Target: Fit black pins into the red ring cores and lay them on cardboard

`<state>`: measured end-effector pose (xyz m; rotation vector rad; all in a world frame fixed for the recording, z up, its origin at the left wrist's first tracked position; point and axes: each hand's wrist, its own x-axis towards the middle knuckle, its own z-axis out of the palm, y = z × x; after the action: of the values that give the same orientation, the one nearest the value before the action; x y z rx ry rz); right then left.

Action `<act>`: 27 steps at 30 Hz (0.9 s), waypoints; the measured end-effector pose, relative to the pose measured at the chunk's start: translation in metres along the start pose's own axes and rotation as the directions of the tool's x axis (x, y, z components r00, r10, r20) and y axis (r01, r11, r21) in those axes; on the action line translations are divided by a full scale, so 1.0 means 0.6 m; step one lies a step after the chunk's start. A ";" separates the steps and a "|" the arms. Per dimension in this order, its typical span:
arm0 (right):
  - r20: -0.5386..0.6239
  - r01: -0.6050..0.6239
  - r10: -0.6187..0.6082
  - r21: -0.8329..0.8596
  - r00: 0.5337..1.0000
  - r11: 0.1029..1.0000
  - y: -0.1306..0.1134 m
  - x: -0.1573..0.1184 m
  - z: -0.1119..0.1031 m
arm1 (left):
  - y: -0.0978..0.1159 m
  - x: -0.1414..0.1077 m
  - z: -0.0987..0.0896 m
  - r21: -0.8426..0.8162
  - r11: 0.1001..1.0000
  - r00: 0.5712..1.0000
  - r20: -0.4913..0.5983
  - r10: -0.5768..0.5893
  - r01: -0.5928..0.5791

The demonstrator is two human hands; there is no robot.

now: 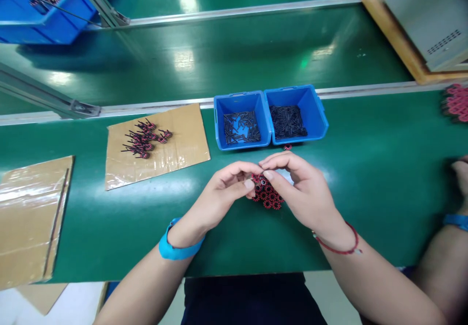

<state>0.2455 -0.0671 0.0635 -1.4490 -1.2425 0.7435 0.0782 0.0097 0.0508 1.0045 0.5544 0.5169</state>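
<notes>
the one view looks from the head, forward and steeply down, at arm's reach; the left hand [221, 193] and right hand [305, 186] fall near its middle; the green table [127, 227] spans most of it

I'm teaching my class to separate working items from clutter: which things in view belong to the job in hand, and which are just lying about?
Likely in the job:
red-and-black rings, at the left hand and right hand
blue bins of black pieces
middle cardboard sheet, bearing rings with black sticks

Likely just lying about:
far-left cardboard sheet
grey box on wooden board
</notes>
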 end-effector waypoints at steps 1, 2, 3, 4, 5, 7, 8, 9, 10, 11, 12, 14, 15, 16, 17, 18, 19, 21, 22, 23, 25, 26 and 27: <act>-0.008 0.017 -0.017 -0.025 1.000 1.000 0.000 0.000 0.001 | 0.000 0.000 0.000 0.004 1.000 1.000 -0.005 0.001 -0.001; -0.019 0.042 -0.043 -0.060 0.999 0.997 -0.001 0.000 0.002 | -0.001 0.000 0.000 0.009 1.000 1.000 -0.011 0.003 -0.003; -0.033 0.075 -0.079 -0.104 0.996 0.992 -0.001 0.000 0.004 | -0.001 0.001 0.000 0.013 1.000 1.000 -0.018 0.005 -0.005; -0.048 0.116 -0.125 -0.161 0.991 0.980 -0.001 0.000 0.007 | -0.002 0.001 0.000 0.017 1.000 1.000 -0.027 0.008 -0.007; -0.064 0.160 -0.179 -0.231 0.982 0.960 -0.001 0.000 0.010 | -0.002 0.001 0.001 0.020 1.000 0.999 -0.036 0.008 -0.007; -0.080 0.250 -0.308 -0.409 0.948 0.878 -0.001 0.000 0.016 | -0.004 0.001 0.003 0.016 1.000 0.999 -0.054 0.008 -0.007; -0.073 0.288 -0.372 -0.505 0.925 0.814 0.000 -0.001 0.019 | -0.005 0.001 0.004 0.011 1.000 0.998 -0.062 0.006 -0.005; -0.055 0.317 -0.430 -0.593 0.901 0.740 0.000 -0.001 0.022 | -0.005 0.001 0.005 0.004 1.000 0.997 -0.072 0.004 -0.004; -0.026 0.341 -0.475 -0.663 0.879 0.667 0.001 -0.001 0.023 | -0.005 0.001 0.007 -0.008 1.000 0.997 -0.082 0.002 -0.002; 0.010 0.361 -0.503 -0.709 0.864 0.605 0.001 -0.002 0.024 | -0.005 0.002 0.009 -0.029 1.000 0.996 -0.090 -0.002 -0.001; 0.050 0.381 -0.515 -0.734 0.856 0.562 0.002 -0.002 0.024 | -0.004 0.002 0.010 -0.058 0.998 0.995 -0.096 -0.007 0.002; 0.109 0.417 -0.508 -0.727 0.854 0.546 0.002 -0.001 0.020 | -0.002 0.004 0.011 -0.143 0.990 0.995 -0.099 -0.028 0.013; 0.122 0.427 -0.493 -0.700 0.862 0.573 0.003 -0.001 0.017 | 0.000 0.005 0.011 -0.191 0.981 0.995 -0.095 -0.040 0.021; 0.119 0.425 -0.472 -0.660 0.873 0.620 0.003 0.000 0.015 | 0.001 0.006 0.010 -0.229 0.973 0.995 -0.090 -0.050 0.028; 0.095 0.408 -0.447 -0.605 0.890 0.684 0.003 0.000 0.012 | 0.003 0.007 0.009 -0.253 0.967 0.995 -0.086 -0.054 0.031; 0.057 0.374 -0.410 -0.537 0.910 0.756 0.003 0.000 0.010 | 0.004 0.007 0.008 -0.260 0.965 0.995 -0.087 -0.049 0.025; 0.008 0.326 -0.363 -0.456 0.932 0.828 0.003 0.001 0.008 | 0.005 0.007 0.006 -0.250 0.968 0.995 -0.089 -0.039 0.015; -0.079 0.219 -0.247 -0.267 0.966 0.938 0.004 0.003 0.005 | 0.005 0.007 0.004 -0.186 0.982 0.995 -0.102 -0.003 -0.016; -0.094 0.173 -0.191 -0.172 0.977 0.970 0.005 0.004 0.003 | 0.005 0.007 0.003 -0.148 0.989 0.994 -0.105 0.015 -0.030; -0.085 0.134 -0.142 -0.086 0.986 0.987 0.007 0.005 0.002 | 0.004 0.007 0.002 -0.114 0.993 0.994 -0.103 0.027 -0.039; -0.009 0.063 -0.063 0.046 0.998 0.997 0.011 0.009 -0.001 | 0.002 0.007 0.001 -0.060 0.997 0.995 -0.090 0.037 -0.042; 0.038 0.028 -0.032 0.088 0.999 0.996 0.013 0.011 -0.003 | 0.001 0.007 0.000 -0.041 0.998 0.996 -0.076 0.038 -0.042; 0.077 -0.003 -0.006 0.114 0.997 0.993 0.014 0.013 -0.004 | 0.000 0.007 -0.001 -0.026 0.999 0.997 -0.060 0.038 -0.040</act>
<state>0.2525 -0.0599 0.0571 -1.3372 -1.2393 0.8632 0.0813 0.0128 0.0500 0.9776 0.5804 0.5894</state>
